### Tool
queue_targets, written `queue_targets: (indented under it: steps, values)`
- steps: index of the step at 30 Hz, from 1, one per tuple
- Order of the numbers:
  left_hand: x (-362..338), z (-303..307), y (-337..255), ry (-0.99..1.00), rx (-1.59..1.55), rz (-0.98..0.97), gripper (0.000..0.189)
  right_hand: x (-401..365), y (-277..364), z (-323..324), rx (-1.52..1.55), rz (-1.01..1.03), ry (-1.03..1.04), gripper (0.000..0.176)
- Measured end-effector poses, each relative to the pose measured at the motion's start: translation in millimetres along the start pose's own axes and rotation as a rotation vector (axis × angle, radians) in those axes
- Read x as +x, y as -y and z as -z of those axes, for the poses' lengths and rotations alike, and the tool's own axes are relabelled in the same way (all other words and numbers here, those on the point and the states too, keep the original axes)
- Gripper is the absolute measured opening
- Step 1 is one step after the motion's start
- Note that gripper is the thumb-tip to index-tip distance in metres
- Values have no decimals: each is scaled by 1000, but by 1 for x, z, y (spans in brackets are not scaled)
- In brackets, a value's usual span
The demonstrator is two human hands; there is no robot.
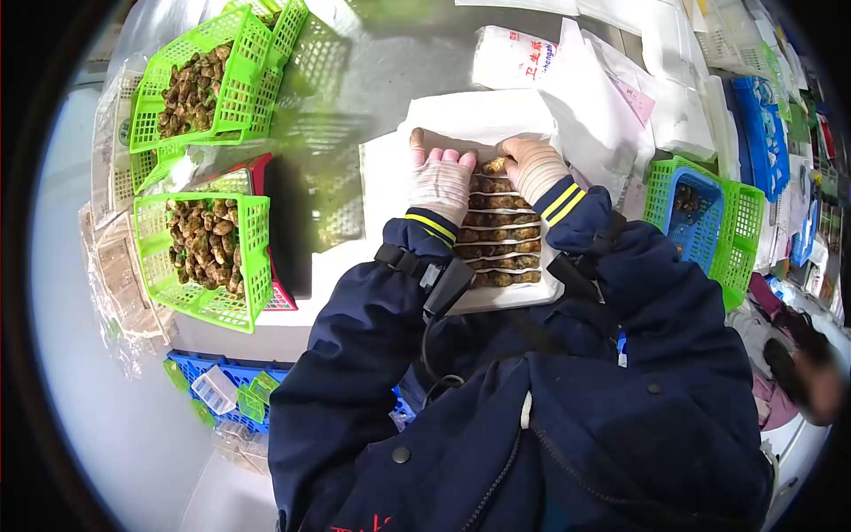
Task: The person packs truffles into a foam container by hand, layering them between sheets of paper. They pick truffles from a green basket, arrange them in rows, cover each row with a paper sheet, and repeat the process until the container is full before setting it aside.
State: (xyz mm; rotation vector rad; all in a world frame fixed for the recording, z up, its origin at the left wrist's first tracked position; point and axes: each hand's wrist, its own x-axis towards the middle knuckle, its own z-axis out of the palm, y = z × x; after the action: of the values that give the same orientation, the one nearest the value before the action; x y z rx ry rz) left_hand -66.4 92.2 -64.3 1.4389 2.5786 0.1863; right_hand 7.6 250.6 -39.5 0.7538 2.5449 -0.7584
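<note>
A white tray [554,288] lined with white paper holds several rows of brown, knobbly pieces [503,236], with white strips between the rows. My left hand [441,184], in a striped glove with bare fingertips, lies at the tray's upper left with its fingers apart, touching the paper. At the topmost row is my right hand [534,168], gloved the same way. Its fingers are bent around a brown piece [494,166] at that row. White paper [479,111] rises behind both hands.
Green baskets of brown pieces [191,93] [206,244] stand at the left, beside a red-edged scale [282,297]. A packet of paper [514,58] lies beyond the tray. At the right are a blue basket [691,213] inside a green one and a person's hand [817,386].
</note>
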Motion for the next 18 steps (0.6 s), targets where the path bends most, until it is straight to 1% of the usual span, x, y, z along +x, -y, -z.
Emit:
queue_targets:
  steps: [2, 4, 5, 6, 8, 10, 11, 12, 13, 14, 15, 16, 18]
  values:
    - [1, 1, -1, -3, -7, 8, 37, 0, 6, 4, -284, -22, 116, 26]
    - [1, 6, -3, 9, -36, 26, 24, 1, 5, 1, -331, -12, 146, 26]
    - [1, 5, -3, 10, -36, 26, 24, 1, 6, 1, -377, -2, 178, 26]
    - [2, 4, -3, 21, -22, 21, 24, -2, 6, 1, -377, -3, 177, 26]
    - [2, 5, -6, 33, -10, 12, 24, -11, 6, 0, -360, 16, 70, 23]
    - [1, 7, -10, -29, -32, 34, 34, -17, -1, 1, -328, 68, 43, 20]
    - [1, 5, -10, -28, -34, 34, 34, -13, -2, -2, -392, 42, 72, 21]
    - [1, 2, -10, -145, -28, -41, 34, -11, -4, -5, -392, 40, 73, 21]
    - [1, 0, -10, -262, -24, -114, 34, -9, -6, -8, -407, -3, 113, 22]
    - [1, 3, -11, -262, -25, -114, 34, -10, -4, -7, -422, -47, 153, 22]
    - [2, 6, -12, -112, -34, -107, 34, -10, 0, -6, -510, -67, 131, 24]
    - [4, 10, -13, 38, -41, -100, 34, -12, 0, -2, -511, -68, 129, 24]
    - [6, 7, -11, 61, -9, -87, 34, -16, 3, 10, -495, 36, 104, 25]
